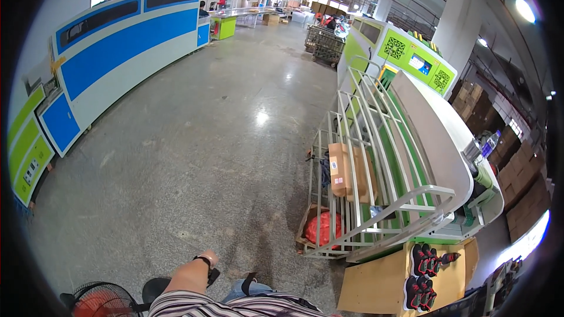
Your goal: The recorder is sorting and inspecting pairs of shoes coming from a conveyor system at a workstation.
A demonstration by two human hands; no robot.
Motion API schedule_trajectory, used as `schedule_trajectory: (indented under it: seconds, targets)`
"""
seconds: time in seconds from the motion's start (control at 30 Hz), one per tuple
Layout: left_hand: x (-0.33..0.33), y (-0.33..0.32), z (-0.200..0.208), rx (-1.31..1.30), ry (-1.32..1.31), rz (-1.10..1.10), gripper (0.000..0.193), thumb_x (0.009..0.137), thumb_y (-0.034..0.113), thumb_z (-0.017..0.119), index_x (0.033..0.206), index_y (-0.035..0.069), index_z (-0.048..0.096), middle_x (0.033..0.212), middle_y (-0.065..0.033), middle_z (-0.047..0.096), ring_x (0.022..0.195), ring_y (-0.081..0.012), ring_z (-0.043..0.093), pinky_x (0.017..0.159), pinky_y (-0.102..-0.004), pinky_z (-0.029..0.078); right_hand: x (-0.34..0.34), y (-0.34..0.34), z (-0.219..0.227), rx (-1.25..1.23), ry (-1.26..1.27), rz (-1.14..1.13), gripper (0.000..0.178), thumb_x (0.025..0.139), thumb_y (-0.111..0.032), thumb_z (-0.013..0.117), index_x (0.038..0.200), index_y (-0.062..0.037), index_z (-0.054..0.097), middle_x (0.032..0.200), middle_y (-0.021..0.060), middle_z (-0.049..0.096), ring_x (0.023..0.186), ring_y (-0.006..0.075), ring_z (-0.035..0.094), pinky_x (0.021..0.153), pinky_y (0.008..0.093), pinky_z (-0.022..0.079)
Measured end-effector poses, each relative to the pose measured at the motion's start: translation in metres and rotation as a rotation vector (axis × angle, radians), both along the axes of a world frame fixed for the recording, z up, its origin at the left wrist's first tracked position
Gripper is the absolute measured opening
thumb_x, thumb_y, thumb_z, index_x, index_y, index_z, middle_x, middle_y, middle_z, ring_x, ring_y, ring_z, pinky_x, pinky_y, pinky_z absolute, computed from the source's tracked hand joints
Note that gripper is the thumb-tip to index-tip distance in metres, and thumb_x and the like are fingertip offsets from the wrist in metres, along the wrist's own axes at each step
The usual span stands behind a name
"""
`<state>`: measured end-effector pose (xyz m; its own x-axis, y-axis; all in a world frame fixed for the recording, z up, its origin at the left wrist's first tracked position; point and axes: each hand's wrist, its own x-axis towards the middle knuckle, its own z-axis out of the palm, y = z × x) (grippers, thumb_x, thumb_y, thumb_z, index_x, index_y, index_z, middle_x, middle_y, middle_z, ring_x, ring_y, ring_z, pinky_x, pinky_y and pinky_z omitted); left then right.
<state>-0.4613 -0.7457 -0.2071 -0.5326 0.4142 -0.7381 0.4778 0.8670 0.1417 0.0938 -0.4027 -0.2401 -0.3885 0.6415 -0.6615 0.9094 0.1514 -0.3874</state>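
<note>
My left hand [207, 256] hangs low over the floor at the bottom of the head view, below a striped sleeve [182, 302]. A black band [212, 271] circles the wrist. The hand is foreshortened, so its fingers do not show well enough to tell whether they are apart or closed. Nothing can be seen in it or touching it. Close by are my blue jeans [238, 289] and a fan with a black wire guard [101, 300]. My right hand is out of the picture.
A pale metal rack [411, 199] stands at the right, holding a brown carton [341, 170]. Under it sits a box with a red bag [322, 228]. Black-and-red shoes [418, 293] rest on a yellowish board [376, 285]. A long blue-and-white machine [129, 53] lines the left.
</note>
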Motion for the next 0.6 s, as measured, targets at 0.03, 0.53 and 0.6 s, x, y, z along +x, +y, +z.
schedule_trajectory:
  seconds: [0.03,0.53,0.6]
  targets:
    - [0.000,0.025,0.009,0.124,-0.063,0.210,0.036,0.087,0.028,0.060,0.114,0.006,0.071,0.120,-0.0175,0.067,0.110,-0.0335,0.065,0.094,-0.0437,0.052,0.003,0.001,0.001,0.014,-0.012,-0.005,0.040,0.092,-0.036,0.055,0.118,-0.0089,0.069,0.119,0.0203,0.067,0.113,0.0341,0.063,0.094,0.0432,0.049]
    - [0.005,-0.032,-0.100,0.035,-0.089,0.171,0.047,0.091,0.039,0.060,0.119,0.001,0.068,0.124,-0.0185,0.066,0.115,-0.0352,0.062,0.097,-0.0461,0.049,-0.027,0.004,0.036,0.041,-0.068,0.117,0.039,0.092,-0.036,0.056,0.118,-0.0097,0.069,0.118,0.0198,0.067,0.112,0.0338,0.063,0.094,0.0431,0.050]
    - [0.000,-0.029,-0.096,-0.131,-0.184,0.109,0.048,0.091,0.040,0.061,0.120,0.002,0.068,0.124,-0.0200,0.065,0.115,-0.0353,0.063,0.096,-0.0457,0.050,-0.022,0.006,0.041,0.059,-0.090,0.105,0.039,0.092,-0.036,0.056,0.118,-0.0098,0.069,0.118,0.0197,0.067,0.112,0.0338,0.063,0.094,0.0431,0.050]
